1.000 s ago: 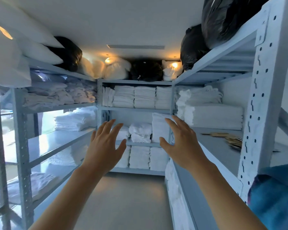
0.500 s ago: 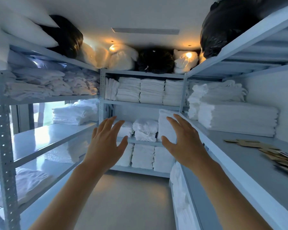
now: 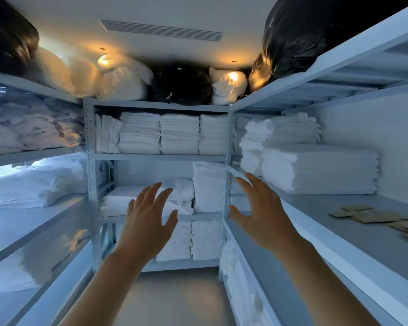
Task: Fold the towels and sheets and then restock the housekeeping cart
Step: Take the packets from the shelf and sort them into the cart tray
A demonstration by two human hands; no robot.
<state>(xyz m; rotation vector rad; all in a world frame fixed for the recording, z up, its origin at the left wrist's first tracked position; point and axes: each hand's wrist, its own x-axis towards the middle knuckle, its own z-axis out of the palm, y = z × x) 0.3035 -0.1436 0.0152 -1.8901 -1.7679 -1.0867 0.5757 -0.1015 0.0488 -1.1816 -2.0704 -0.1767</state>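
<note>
Both hands reaching forward empty, fingers spread apart: left hand (image 3: pixel 149 222), right hand (image 3: pixel 262 212), heading for folded towels (image 3: pixel 149 201) sitting on back shelving (image 3: pixel 160 157); cart not showing.

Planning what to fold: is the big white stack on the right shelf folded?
Folded: the stack shows neat flat layered edges.

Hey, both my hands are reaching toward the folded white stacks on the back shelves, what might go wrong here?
Both the left hand and right hand are open and empty. Pulling from the tall narrow stack may topple it onto the crumpled pile beside it. The black bags overhang the top right shelf; bumping that rack might shift them.
</note>
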